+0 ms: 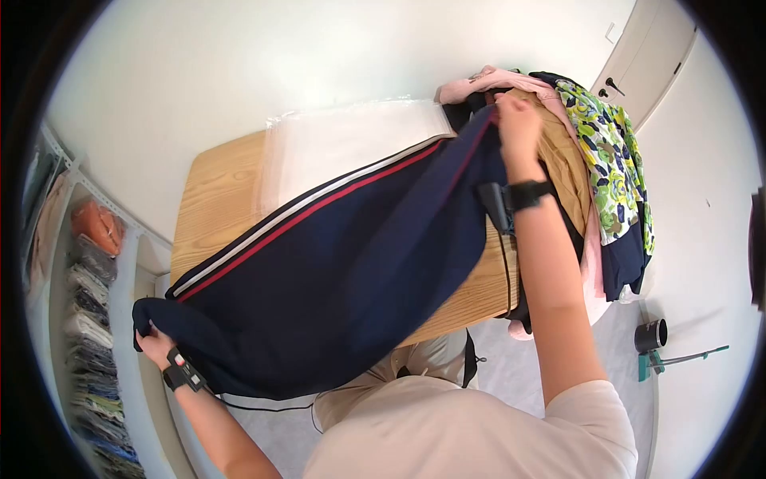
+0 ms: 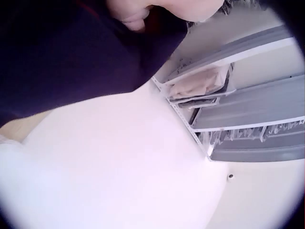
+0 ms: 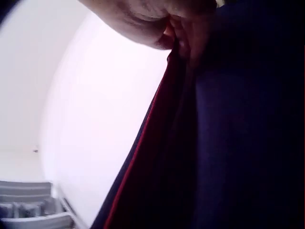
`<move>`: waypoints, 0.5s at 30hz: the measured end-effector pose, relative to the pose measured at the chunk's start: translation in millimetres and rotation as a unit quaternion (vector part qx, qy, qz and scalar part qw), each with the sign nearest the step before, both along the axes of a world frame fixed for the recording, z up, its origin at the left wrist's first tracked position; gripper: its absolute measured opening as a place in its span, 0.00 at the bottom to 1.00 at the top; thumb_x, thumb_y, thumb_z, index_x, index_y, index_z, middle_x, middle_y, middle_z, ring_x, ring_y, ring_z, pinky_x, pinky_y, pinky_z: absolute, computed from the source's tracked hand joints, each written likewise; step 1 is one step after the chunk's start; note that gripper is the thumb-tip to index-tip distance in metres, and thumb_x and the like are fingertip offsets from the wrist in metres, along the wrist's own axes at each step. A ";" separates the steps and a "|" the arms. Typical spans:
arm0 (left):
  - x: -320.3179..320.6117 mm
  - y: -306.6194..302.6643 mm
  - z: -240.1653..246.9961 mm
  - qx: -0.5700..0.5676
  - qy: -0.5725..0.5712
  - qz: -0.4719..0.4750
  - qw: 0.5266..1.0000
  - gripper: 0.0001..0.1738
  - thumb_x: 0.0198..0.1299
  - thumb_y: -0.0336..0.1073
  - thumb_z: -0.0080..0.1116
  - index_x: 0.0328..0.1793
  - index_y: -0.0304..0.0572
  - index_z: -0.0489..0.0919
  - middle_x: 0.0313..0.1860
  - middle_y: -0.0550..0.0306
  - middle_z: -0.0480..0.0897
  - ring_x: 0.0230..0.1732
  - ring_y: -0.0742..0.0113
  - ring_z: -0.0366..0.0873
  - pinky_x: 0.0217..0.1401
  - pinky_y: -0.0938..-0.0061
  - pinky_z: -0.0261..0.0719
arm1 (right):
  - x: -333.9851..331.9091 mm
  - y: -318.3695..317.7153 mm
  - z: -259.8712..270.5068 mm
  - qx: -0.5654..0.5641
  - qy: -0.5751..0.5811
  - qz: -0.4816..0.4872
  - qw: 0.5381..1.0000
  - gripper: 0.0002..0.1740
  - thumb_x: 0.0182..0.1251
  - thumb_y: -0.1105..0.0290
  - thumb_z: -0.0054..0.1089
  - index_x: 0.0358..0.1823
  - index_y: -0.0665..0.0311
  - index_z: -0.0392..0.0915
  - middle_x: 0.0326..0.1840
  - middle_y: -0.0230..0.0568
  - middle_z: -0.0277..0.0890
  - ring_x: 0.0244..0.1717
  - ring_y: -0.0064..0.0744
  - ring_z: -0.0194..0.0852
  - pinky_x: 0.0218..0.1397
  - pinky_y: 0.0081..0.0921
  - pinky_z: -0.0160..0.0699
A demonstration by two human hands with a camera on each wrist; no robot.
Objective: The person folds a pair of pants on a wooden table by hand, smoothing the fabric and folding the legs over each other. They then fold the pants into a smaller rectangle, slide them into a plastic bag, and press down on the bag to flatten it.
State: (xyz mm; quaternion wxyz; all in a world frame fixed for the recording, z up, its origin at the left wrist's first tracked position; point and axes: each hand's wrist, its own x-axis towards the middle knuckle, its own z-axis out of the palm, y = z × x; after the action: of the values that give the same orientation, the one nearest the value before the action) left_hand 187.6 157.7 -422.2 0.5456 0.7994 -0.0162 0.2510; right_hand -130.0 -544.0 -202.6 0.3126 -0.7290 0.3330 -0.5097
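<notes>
A long navy garment (image 1: 319,279) with a white and a red stripe along its far edge stretches between both hands, over the table and its near edge. At the lower left, the left hand (image 1: 156,345) grips one end; in the left wrist view its fingers (image 2: 136,21) pinch the dark cloth (image 2: 86,62). Higher up, at the right, the right hand (image 1: 520,132) pinches the other end beside the clothes pile. The right wrist view shows that hand (image 3: 162,24) holding the cloth (image 3: 238,133) at a red-striped edge.
Clear plastic bags (image 1: 351,132) lie on the wooden table (image 1: 215,191) at the back. A heap of clothes with a floral piece (image 1: 602,160) covers the right end. Shelves (image 1: 148,279) with packed garments stand at the left; a black bin (image 1: 650,335) is at the right.
</notes>
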 end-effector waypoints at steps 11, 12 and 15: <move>75.5 37.3 -50.1 -0.151 0.116 -0.066 0.980 0.18 0.68 0.38 0.46 0.53 0.26 0.74 0.48 0.44 0.81 0.48 0.55 0.78 0.57 0.63 0.78 | 18.2 -69.9 -144.8 0.146 0.330 0.075 0.930 0.43 0.58 0.55 0.62 0.70 0.70 0.58 0.69 0.58 0.63 0.68 0.48 0.63 0.68 0.34 0.62; 76.6 57.6 -58.7 -0.279 0.111 -0.116 0.947 0.16 0.70 0.36 0.44 0.53 0.29 0.74 0.49 0.46 0.81 0.49 0.56 0.77 0.59 0.62 0.78 | 13.7 -53.9 -121.4 0.084 0.368 0.021 0.926 0.39 0.55 0.55 0.62 0.64 0.73 0.64 0.65 0.61 0.66 0.65 0.52 0.66 0.66 0.35 0.66; -17.4 -9.9 31.4 0.323 0.079 0.001 0.943 0.15 0.69 0.35 0.45 0.52 0.31 0.74 0.47 0.48 0.81 0.48 0.58 0.77 0.56 0.65 0.78 | 18.7 -47.4 -103.3 -0.057 0.333 -0.115 0.934 0.39 0.51 0.61 0.62 0.63 0.74 0.62 0.52 0.68 0.74 0.57 0.62 0.72 0.59 0.42 0.73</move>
State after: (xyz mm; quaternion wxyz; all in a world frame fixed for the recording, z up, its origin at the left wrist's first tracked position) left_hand 170.2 147.7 -390.7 0.2578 0.9498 -0.0523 0.1694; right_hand -111.3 -591.4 -305.9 0.0810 -0.8303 0.4701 -0.2880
